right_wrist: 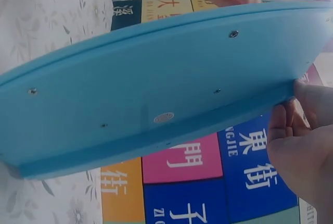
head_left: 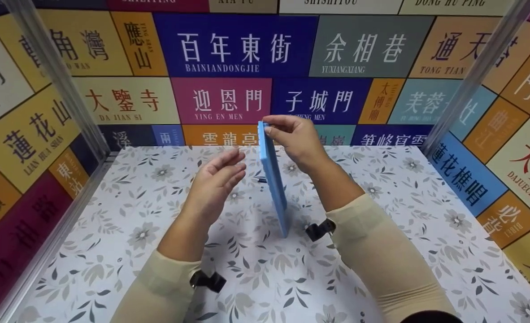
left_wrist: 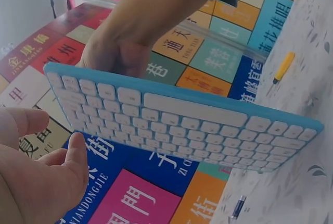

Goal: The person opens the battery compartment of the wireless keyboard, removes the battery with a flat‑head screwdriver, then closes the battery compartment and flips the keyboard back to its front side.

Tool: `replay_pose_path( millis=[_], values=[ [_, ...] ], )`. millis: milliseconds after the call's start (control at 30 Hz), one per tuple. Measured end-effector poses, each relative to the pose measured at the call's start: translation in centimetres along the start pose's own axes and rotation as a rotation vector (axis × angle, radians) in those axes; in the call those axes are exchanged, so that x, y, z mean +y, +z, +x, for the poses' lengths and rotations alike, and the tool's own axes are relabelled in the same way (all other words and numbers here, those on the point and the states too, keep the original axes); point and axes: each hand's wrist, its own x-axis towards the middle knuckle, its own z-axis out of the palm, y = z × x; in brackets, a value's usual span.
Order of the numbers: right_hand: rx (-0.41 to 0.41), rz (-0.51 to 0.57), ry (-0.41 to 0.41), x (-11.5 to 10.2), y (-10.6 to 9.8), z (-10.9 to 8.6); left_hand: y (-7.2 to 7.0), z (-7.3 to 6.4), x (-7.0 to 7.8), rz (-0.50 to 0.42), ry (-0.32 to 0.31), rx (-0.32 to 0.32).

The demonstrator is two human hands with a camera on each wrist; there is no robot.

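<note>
A light-blue keyboard [head_left: 271,179] with white keys stands on one short end on the table, seen nearly edge-on in the head view. My right hand [head_left: 303,143] pinches its upper end between thumb and fingers. In the left wrist view the keys [left_wrist: 197,133] show; in the right wrist view the blue underside [right_wrist: 135,78] does, with several screws and a small round sticker [right_wrist: 164,117]. To the left of the keyboard, my left hand [head_left: 213,186] is raised with fingers loosely extended, apart from it and holding nothing.
A thin yellow-handled tool [left_wrist: 284,69] with a dark tip lies on the table, as does a small dark-and-silver piece [left_wrist: 239,207]. The tabletop [head_left: 148,278] has a leaf pattern. Printed panels [head_left: 238,45] stand behind and at both sides, with clear strips at the corners.
</note>
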Motion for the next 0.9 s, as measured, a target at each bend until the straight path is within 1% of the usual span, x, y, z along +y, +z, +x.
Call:
replay_pose_path(
  millis=[67, 167, 267, 433, 567, 733, 800, 900],
  values=[
    [-0.017, -0.004, 0.004, 0.0, -0.6, -0.1, -0.3, 0.0, -0.4, -0.007, -0.011, 0.016],
    [-0.05, -0.036, 0.015, -0.2, -1.8, -0.2, -0.6, 0.1, -1.1, -0.029, -0.029, 0.037],
    [-0.078, -0.059, 0.015, -0.5, -3.0, -0.4, -0.9, 0.2, -2.1, -0.05, -0.05, 0.058],
    [-0.104, -0.061, 0.016, -0.7, -4.8, -0.6, -1.3, 0.7, -4.0, -0.063, -0.116, 0.079],
    [-0.091, -0.062, 0.051, -0.9, -6.0, -0.8, -1.4, 1.0, -5.2, -0.051, -0.166, 0.093],
    [-0.048, -0.111, 0.119, -1.4, -7.4, -1.3, -1.6, 1.3, -6.1, -0.035, -0.197, 0.114],
    [-0.042, -0.146, 0.126, -1.6, -8.0, -1.5, -1.7, 1.4, -6.6, -0.047, -0.206, 0.118],
    [-0.045, -0.176, 0.121, -1.8, -8.6, -1.7, -1.9, 1.7, -7.7, -0.073, -0.242, 0.109]
  ],
)
